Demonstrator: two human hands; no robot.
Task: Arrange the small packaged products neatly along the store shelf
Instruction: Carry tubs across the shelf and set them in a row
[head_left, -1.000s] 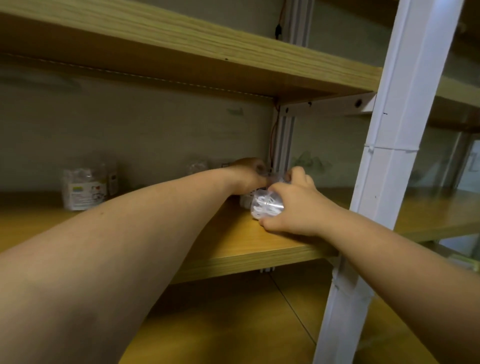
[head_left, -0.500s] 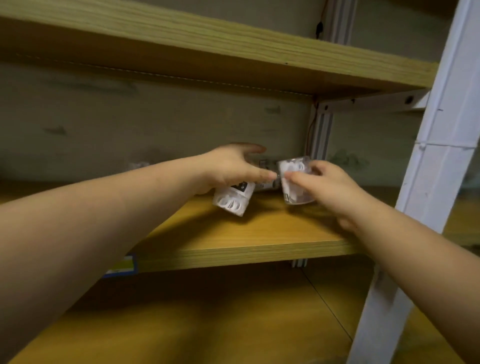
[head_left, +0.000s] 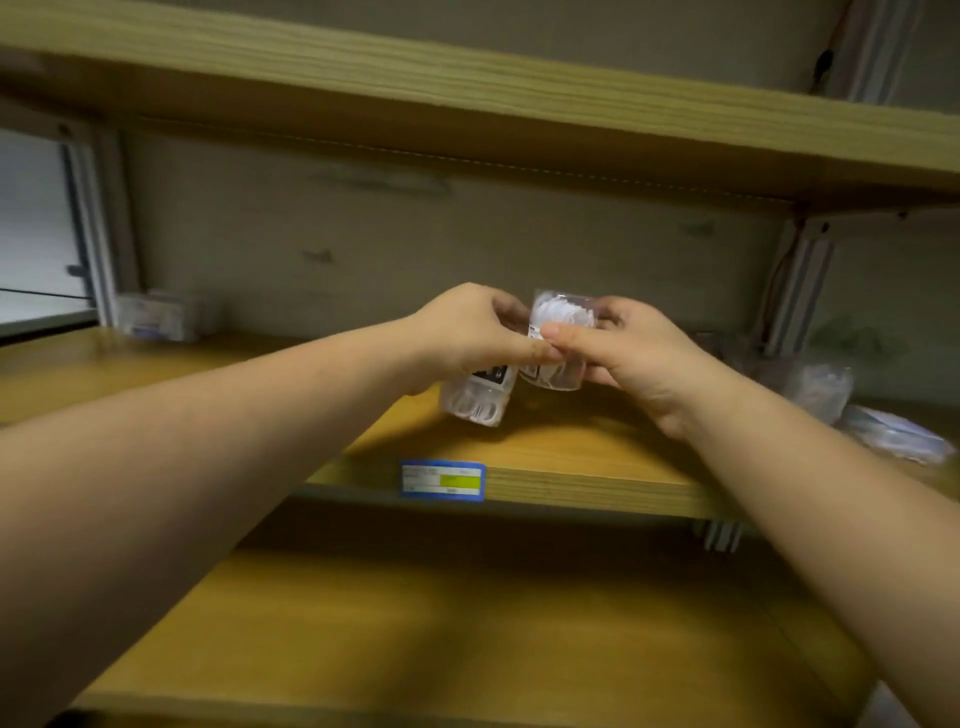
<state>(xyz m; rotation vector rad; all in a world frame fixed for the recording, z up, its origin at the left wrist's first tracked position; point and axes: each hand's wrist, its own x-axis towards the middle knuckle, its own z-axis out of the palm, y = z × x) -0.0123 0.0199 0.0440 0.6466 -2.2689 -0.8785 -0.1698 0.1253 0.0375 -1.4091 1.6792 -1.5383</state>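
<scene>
Holding two clear packets over the middle shelf, thumbs touching.

One clear packet (head_left: 558, 340) is pinched upright in the closed fingers of the right hand (head_left: 631, 345); a second packet (head_left: 478, 397) is gripped under the left hand (head_left: 467, 327), tilted, its lower end at the wooden shelf (head_left: 571, 457). Since half a second ago, the hands have been brought together and the view has swung left, so a blue price label (head_left: 441, 480) is now seen on the shelf edge. More packets (head_left: 821, 389) lie to the right, boxes (head_left: 156, 317) at far left.
</scene>
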